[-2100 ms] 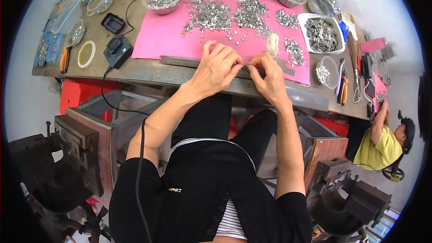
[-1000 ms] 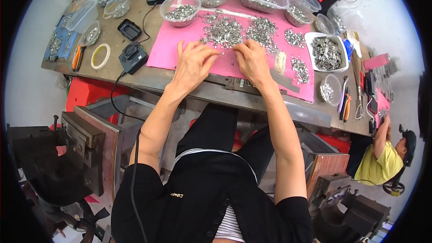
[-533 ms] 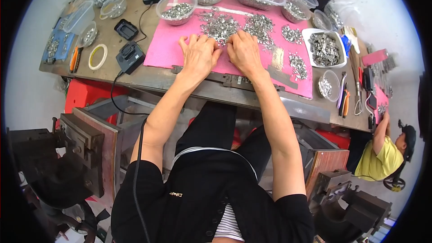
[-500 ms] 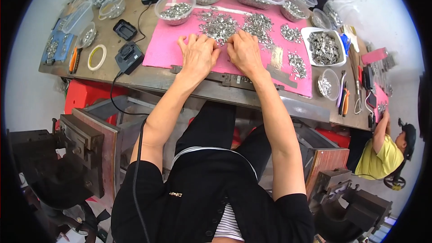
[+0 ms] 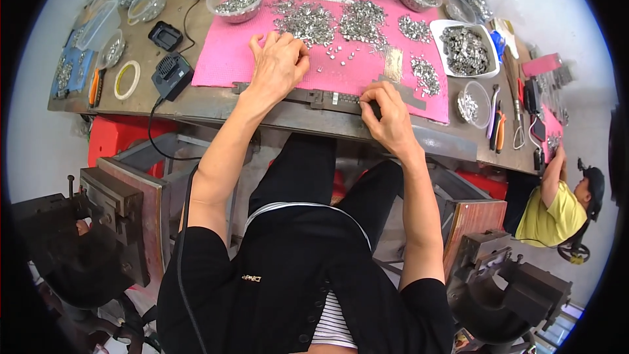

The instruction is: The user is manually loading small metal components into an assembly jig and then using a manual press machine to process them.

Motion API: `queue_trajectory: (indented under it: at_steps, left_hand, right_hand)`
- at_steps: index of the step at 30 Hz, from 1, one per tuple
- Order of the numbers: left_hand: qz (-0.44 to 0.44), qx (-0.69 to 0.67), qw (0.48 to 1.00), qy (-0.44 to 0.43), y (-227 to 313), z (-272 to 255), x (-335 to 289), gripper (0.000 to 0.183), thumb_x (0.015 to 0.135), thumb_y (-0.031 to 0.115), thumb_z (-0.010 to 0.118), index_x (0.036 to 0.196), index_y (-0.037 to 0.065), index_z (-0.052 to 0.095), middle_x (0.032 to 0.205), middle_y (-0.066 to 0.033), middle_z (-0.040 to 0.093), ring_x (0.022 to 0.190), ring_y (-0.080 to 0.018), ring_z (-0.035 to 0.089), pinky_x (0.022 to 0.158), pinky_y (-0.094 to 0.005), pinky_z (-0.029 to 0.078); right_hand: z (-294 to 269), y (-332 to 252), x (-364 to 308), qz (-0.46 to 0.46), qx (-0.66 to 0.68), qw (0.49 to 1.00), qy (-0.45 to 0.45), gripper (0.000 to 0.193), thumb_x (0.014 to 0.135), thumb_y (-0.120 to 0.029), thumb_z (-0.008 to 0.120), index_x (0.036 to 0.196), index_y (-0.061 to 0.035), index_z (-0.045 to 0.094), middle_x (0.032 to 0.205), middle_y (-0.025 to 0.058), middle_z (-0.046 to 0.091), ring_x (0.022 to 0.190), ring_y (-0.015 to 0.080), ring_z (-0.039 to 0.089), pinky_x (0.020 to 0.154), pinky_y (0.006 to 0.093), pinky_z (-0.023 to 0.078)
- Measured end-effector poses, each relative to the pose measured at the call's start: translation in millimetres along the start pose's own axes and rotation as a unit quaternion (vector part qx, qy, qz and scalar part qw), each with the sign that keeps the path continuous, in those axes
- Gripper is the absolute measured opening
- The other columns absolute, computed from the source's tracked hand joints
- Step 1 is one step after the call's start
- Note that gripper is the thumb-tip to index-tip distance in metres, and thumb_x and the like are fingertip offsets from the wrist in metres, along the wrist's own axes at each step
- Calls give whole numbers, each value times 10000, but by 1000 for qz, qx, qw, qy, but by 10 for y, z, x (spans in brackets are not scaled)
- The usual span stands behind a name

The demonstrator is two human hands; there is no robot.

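Observation:
My left hand (image 5: 278, 69) rests over the pink mat (image 5: 219, 56), its fingers curled and thumb drawn in near the index finger; anything between them is hidden. Beyond it lies a heap of small silvery metal pieces (image 5: 306, 24), with a second heap (image 5: 362, 21) to the right. A few loose pieces (image 5: 341, 56) are scattered in front. At the table's front edge, my right hand (image 5: 390, 118) has thumb and fingers pinched together at the right part of a narrow dark metal bar fixture (image 5: 316, 98). What that pinch holds is too small to tell.
Clear plastic bowls (image 5: 237, 3) of metal pieces line the back. A white tray (image 5: 435, 46) of larger pieces stands right, beside pliers (image 5: 500, 132). Left are a black charger (image 5: 172, 76) with a cable and a tape roll (image 5: 127, 80). Another person (image 5: 553, 213) sits far right.
My right hand has moved from the metal heaps toward me and right, down to the bar fixture. My left hand stays by the heap, now apart from the right. The view has shifted slightly.

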State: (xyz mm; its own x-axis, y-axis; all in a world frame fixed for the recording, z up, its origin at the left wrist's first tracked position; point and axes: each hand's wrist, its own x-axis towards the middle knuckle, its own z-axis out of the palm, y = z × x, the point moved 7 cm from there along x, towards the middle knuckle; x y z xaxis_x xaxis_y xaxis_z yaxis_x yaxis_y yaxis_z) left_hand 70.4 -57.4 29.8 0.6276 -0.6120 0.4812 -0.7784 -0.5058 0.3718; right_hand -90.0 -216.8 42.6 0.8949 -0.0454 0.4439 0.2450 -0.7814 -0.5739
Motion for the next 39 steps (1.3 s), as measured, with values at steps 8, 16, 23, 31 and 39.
queue_trajectory:
  at_steps: [8,16,23,31,39]
  left_hand:
    - [89,-104,990,37,499,-147,-85,65,853,130,721,891,89,687,816,-30,628,858,-210,596,974,-437,359]
    - [138,-204,969,8,923,86,-236,124,798,73,737,885,40,657,844,-84,622,812,-276,577,840,-406,444]
    - [144,-182,972,-17,1023,189,-206,122,772,64,726,854,50,638,824,-90,591,810,-289,565,841,-406,460]
    - [134,-124,983,16,908,56,-219,118,861,74,705,978,72,717,958,-76,690,905,-258,623,965,-471,426]
    - [-37,4,999,32,-74,-172,17,88,878,154,720,961,126,731,855,-18,689,878,-213,602,992,-436,335]
  right_hand:
    - [40,-101,-44,-66,-94,993,24,203,781,26,688,941,-37,581,955,100,574,884,303,564,782,408,449]
    - [-149,63,-169,8,-11,994,108,160,832,35,708,972,-32,671,955,108,679,878,293,646,798,376,486]
    - [-253,171,-344,74,1,982,171,150,837,46,704,968,-21,675,938,104,688,884,277,655,821,362,498]
    - [-260,144,-354,64,3,981,182,152,832,58,696,963,-17,676,938,109,689,877,276,650,817,362,494]
    - [-272,155,-378,61,-31,979,194,139,834,27,709,954,-35,678,937,89,694,901,274,643,840,366,459]
